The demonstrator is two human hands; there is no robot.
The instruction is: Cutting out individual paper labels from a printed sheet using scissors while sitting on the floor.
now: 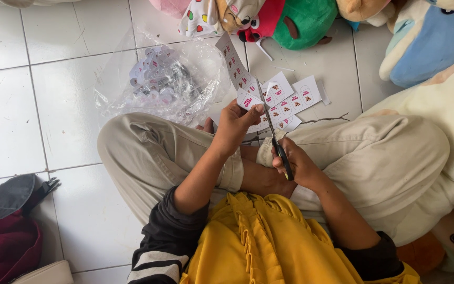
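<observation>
My left hand [236, 123] pinches a long white paper strip of printed labels [235, 66] that rises up and away from me. My right hand [296, 163] grips black-handled scissors [270, 122], whose blades point up into the strip beside my left thumb. Under the blades, on the floor past my crossed legs, lie more white label sheets [292, 97] with small red and brown prints.
A crumpled clear plastic bag [166, 81] holding several cut labels lies on the white tile floor [43, 110] at my left knee. Plush toys [300, 21] line the far edge and right side. A dark red bag [3, 242] sits at lower left.
</observation>
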